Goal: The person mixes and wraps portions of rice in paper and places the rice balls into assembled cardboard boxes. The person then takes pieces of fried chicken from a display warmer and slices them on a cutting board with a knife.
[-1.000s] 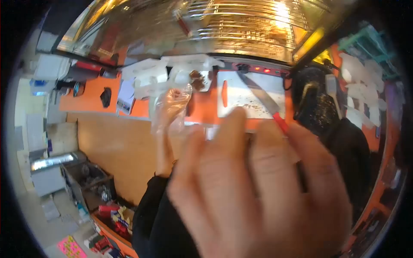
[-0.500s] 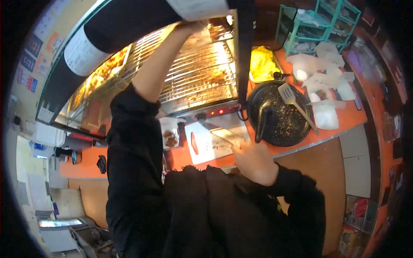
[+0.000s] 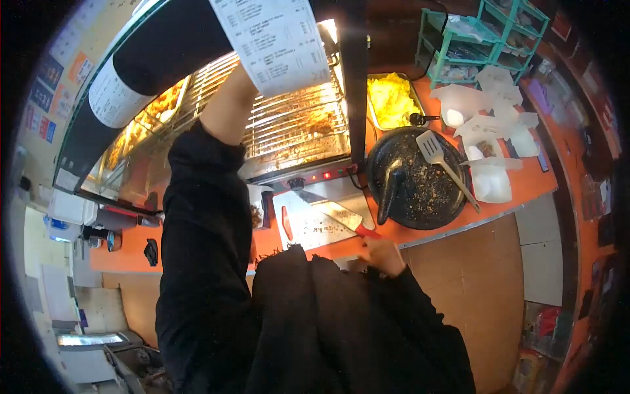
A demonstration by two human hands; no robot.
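Observation:
My right hand (image 3: 382, 255) is closed around the red handle of a large knife (image 3: 338, 213). The blade points left and away from me, over a white cutting board (image 3: 303, 231) with brown crumbs on it. My left forearm (image 3: 226, 108) reaches into a lit warming cabinet, over its wire rack (image 3: 298, 121). A hanging printed receipt (image 3: 275, 46) covers my left hand, so its fingers and anything in them are hidden. Next to the board, a white tray (image 3: 257, 203) with brown food pieces is partly covered by my sleeve.
Right of the board stands a black pan (image 3: 420, 190) with a slotted spatula (image 3: 443, 161) across it. Behind it are a tray of yellow food (image 3: 394, 102), open white takeaway boxes (image 3: 491, 182) and a green shelf rack (image 3: 469, 49). Another paper slip (image 3: 117, 98) hangs at left.
My left arm has drawn back a little, and the receipt now hides the hand. My right hand has come lower, towards my body, and the knife shows more clearly.

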